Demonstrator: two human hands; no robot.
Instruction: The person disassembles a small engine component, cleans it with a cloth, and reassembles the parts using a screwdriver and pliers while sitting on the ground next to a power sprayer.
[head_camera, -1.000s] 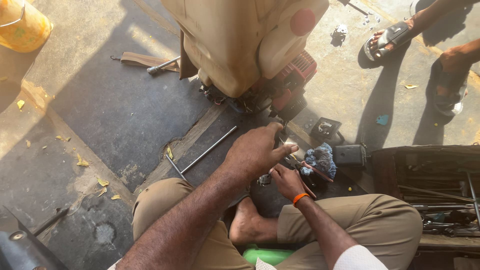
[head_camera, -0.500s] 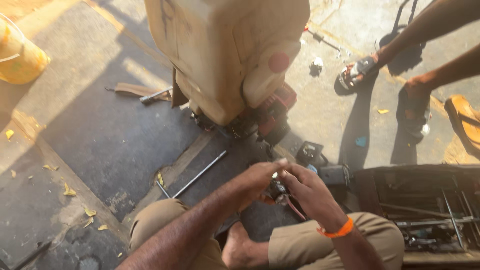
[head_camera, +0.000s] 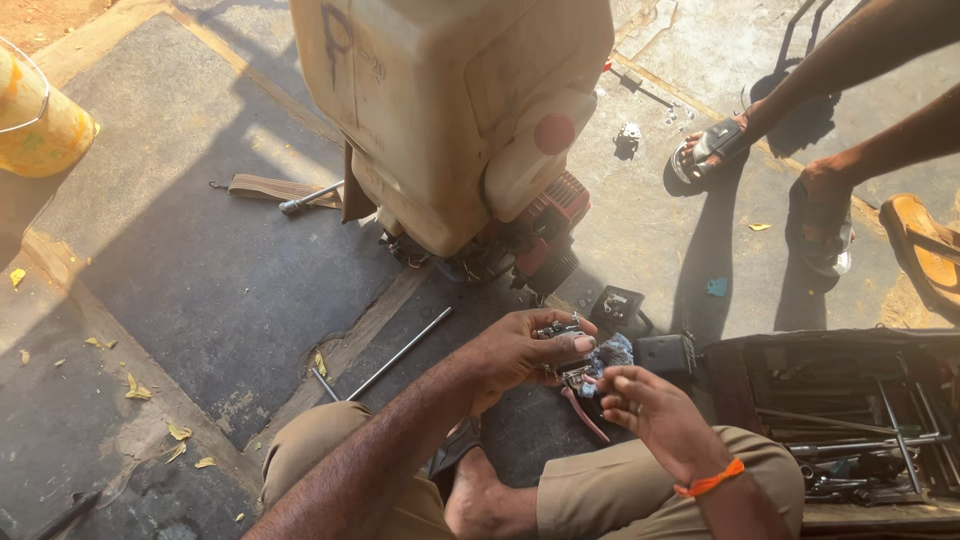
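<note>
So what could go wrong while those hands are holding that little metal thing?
The left hand grips a small metal part above the dark floor. If a tiny piece slipped off, it might roll into the gaps and be hard to find.

The pink-handled pliers hang by the right hand, right above the bare foot. If dropped, they could hit it.

A long metal rod lies beside the knee, so someone might trip over it.

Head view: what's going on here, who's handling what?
A person sits on the ground with knees apart. The left hand grips a small metal part, and the right hand is open beside it, near pliers with pink handles. A cream tank with a red engine stands in front, and an open toolbox sits at the right. Another person's sandalled feet stand nearby.
</note>
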